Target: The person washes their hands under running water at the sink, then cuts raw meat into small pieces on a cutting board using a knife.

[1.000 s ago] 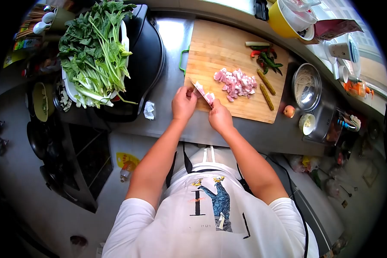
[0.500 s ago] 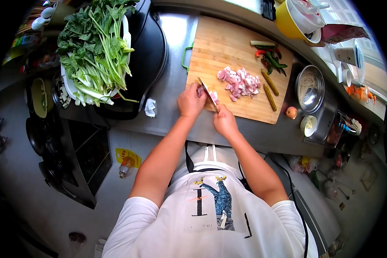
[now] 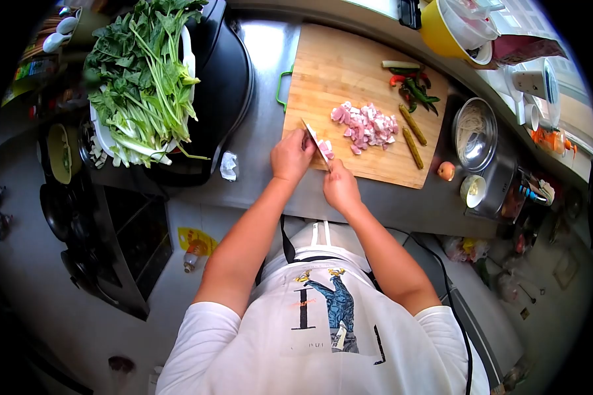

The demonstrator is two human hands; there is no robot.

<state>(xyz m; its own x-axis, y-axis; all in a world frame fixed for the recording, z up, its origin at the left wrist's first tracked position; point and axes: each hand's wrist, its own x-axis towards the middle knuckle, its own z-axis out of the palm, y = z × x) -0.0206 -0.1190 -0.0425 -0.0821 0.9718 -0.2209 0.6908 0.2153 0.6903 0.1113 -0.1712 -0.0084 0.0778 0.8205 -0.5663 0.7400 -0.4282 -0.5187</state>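
My right hand point(image 3: 341, 186) is closed round the handle of a knife point(image 3: 315, 141), whose blade slants up and left over the near left part of a wooden cutting board point(image 3: 349, 49). Curled fingers of my left hand point(image 3: 292, 155) press beside the blade, on what looks like a piece of meat mostly hidden by them. A few cut bits point(image 3: 326, 149) lie against the blade's right side. Farther right is a pile of diced pink meat point(image 3: 366, 125). Two brownish-green pickled pieces point(image 3: 412, 137), red and green peppers point(image 3: 418, 92) and a pale stalk point(image 3: 400, 64) lie beyond it.
Leafy greens point(image 3: 141, 85) fill a white tray on a black appliance point(image 3: 227, 85) at left. A crumpled white wrapper point(image 3: 228, 166) lies near the counter edge. Right of the board are a metal bowl point(image 3: 474, 135), an onion point(image 3: 446, 171) and a small bowl point(image 3: 473, 191).
The knife blade has swung steeper since the first frame, and my left hand has moved beside it with fingers more curled. Since the middle frame both hands have barely shifted.
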